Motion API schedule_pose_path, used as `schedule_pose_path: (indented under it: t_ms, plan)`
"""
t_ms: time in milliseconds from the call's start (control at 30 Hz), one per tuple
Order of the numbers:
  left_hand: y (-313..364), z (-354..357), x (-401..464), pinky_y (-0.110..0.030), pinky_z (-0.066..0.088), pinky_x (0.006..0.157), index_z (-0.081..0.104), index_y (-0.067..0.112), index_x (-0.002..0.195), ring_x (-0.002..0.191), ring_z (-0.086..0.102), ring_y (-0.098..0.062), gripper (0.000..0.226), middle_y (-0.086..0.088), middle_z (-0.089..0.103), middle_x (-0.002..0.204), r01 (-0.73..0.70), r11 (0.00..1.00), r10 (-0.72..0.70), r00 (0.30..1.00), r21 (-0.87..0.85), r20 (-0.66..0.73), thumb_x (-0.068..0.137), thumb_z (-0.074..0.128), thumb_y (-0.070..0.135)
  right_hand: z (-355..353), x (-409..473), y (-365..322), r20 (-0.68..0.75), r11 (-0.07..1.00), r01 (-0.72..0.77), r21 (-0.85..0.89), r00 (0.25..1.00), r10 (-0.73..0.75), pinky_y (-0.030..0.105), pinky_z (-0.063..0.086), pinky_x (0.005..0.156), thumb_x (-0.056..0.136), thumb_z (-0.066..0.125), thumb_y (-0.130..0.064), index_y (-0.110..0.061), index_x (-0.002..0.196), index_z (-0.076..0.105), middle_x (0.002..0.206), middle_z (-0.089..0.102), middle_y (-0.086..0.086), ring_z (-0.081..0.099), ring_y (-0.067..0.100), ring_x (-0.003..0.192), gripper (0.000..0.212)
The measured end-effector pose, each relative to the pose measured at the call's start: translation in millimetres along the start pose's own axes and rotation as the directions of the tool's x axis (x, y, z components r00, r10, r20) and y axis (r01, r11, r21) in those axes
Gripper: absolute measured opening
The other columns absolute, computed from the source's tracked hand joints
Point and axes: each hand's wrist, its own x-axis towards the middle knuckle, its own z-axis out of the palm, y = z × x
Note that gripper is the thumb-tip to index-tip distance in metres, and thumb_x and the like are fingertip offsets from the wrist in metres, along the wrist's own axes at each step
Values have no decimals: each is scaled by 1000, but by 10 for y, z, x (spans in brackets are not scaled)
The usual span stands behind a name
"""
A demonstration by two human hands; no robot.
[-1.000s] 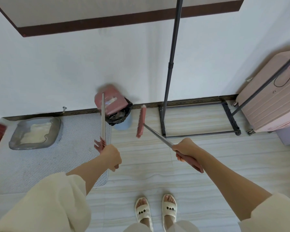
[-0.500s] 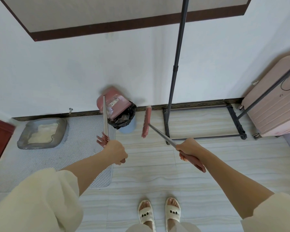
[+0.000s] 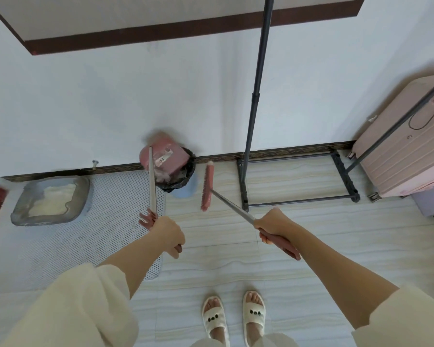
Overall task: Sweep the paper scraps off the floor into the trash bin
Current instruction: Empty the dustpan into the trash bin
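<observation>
My left hand (image 3: 168, 236) grips the long metal handle of a pink dustpan (image 3: 164, 156), which is tipped over the trash bin (image 3: 186, 181). The bin is light blue with a black bag and stands against the wall. White paper scraps (image 3: 162, 175) show blurred at the dustpan's mouth, above the bag. My right hand (image 3: 273, 225) grips the pink grip of a broom; its pink brush head (image 3: 207, 187) hangs in the air just right of the bin.
A grey litter tray (image 3: 52, 200) sits on a perforated white mat (image 3: 85, 234) at the left. A black clothes rack (image 3: 296, 176) stands right of the bin, with a pink suitcase (image 3: 401, 151) beyond it. My slippered feet (image 3: 233, 316) stand on pale striped floor.
The dustpan has tipped further over the bin and white scraps now show at its mouth. Both hands keep their grip; the broom head stays hanging beside the bin.
</observation>
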Motion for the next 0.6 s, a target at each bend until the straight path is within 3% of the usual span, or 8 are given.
schedule_pose_path:
  t_ms: [100, 233, 333, 400, 600]
  plan:
    - [1, -71, 10, -31, 39, 67, 60, 15, 106, 82, 55, -23, 32, 2, 49, 79, 18, 1000, -18, 1000, 0, -15, 93, 48, 42, 12, 8, 15, 3, 1000, -19, -23, 1000, 19, 29, 48, 54, 86, 54, -4, 4, 89, 56, 61, 61, 15, 57, 22, 52, 9]
    - [-31, -126, -40, -31, 37, 66, 59, 16, 111, 84, 56, -23, 32, 3, 48, 73, 33, 999, -31, 997, 27, -65, 94, 48, 41, 28, 4, 48, -4, 999, -28, -36, 1000, 28, 29, 48, 52, 85, 54, -4, 5, 89, 57, 59, 61, 15, 57, 23, 51, 10]
    - [-1, -101, -36, -31, 39, 69, 57, 17, 116, 99, 60, -25, 31, -3, 64, 103, 51, 996, -46, 996, 71, -76, 96, 46, 38, 20, 14, 75, -11, 999, -29, -13, 1000, 29, 31, 50, 59, 85, 55, -4, 6, 88, 57, 60, 61, 16, 57, 26, 56, 11]
    - [26, -110, -62, -31, 39, 68, 55, 17, 118, 98, 59, -25, 29, -4, 63, 106, 57, 995, -50, 995, 83, -87, 97, 45, 34, 6, 3, 63, -22, 1000, -20, -6, 1000, 20, 32, 50, 61, 84, 55, -4, 5, 85, 57, 59, 61, 15, 57, 27, 58, 10]
    - [138, -197, -150, -26, 27, 48, 57, 16, 117, 95, 60, -24, 27, -4, 63, 107, 91, 989, -81, 993, 118, -91, 98, 45, 29, -29, -21, -15, -35, 999, 15, 34, 999, -14, 30, 48, 55, 83, 54, -4, 2, 79, 56, 52, 59, 13, 55, 25, 51, 8]
